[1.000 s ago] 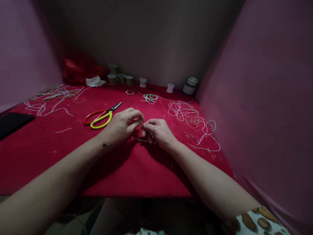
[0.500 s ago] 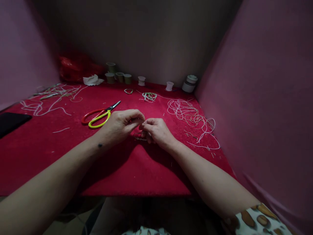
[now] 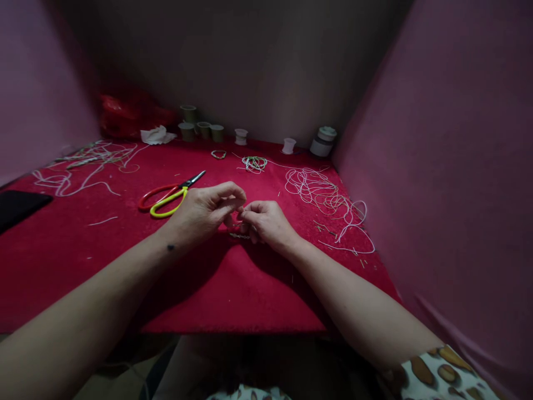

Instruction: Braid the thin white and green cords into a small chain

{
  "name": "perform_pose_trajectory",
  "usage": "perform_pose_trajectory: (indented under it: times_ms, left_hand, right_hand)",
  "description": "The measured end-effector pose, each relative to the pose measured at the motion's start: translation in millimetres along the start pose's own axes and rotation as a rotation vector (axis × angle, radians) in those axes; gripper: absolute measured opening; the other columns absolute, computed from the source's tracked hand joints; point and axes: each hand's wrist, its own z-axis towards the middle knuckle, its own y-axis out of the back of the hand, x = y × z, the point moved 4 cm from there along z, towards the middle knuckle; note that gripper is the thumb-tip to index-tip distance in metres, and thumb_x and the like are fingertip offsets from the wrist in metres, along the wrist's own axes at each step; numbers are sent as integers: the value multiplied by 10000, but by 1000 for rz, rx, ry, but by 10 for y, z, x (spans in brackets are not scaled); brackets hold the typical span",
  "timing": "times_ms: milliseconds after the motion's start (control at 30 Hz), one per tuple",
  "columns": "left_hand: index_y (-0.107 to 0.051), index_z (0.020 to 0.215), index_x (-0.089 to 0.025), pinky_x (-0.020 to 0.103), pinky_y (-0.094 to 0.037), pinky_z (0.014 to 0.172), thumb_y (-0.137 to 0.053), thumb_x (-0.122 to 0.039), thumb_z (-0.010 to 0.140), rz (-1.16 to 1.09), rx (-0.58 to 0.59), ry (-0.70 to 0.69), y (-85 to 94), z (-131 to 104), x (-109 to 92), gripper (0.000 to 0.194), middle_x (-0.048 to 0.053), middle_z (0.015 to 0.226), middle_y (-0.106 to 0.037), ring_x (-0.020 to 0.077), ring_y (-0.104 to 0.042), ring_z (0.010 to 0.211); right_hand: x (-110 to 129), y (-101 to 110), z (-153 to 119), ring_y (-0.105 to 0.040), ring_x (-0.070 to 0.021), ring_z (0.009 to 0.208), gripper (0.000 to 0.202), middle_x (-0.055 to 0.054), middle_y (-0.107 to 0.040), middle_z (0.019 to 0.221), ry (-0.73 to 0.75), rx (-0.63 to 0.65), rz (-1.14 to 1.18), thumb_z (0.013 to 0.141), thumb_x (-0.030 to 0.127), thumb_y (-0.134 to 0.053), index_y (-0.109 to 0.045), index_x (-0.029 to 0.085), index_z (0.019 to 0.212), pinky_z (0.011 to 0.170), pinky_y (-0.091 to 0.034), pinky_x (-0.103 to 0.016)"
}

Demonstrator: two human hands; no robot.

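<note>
My left hand [image 3: 210, 208] and my right hand [image 3: 264, 219] meet over the middle of the red cloth, fingertips almost touching. The right thumb and index finger are closed in a pinch. Below them a pale braided cord [image 3: 239, 236] pokes out, its other end hidden behind the right fingers. My left hand is curled, thumb toward index finger; whatever thin piece it pinches is too small to make out. Close to the left wrist lie scissors [image 3: 169, 208] with one red and one yellow handle.
Loose white cord [image 3: 312, 191] sprawls at the right, with offcuts near it. A second cord tangle [image 3: 89, 166] lies at the left beside a black flat object [image 3: 23, 206]. Spools [image 3: 216, 133], a lidded jar [image 3: 322, 141] and a red bag [image 3: 129, 116] line the back.
My left hand has risen slightly and its fingers have opened out a little. My right hand stays nearly in place, still pinching.
</note>
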Motion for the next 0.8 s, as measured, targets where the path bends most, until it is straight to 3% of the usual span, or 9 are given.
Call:
perform_pose_trajectory:
  times_ms: [467,800]
  left_hand:
    - [-656,823,-186,174,-404,362,-658,-265,770,-229,-149,264,-64,-36,-66,95,-12,605,-677,107,-591,404]
    - [-680,852,-199,202,-487,438,-658,-271,795,-170,-199,237,-90,-68,-18,95,-15,637,-684,113,-604,461]
  right_hand:
    - [4,-22,13,-490,-69,361,247,39,-564,489,58,-39,-146,876,110,-513,-545,184,643,397,-355,-181]
    - [82,-40,-31,-438,-57,302,285,81,-503,405,-11,-27,-32,915,138,-590,-542,182,638,332,-322,-168]
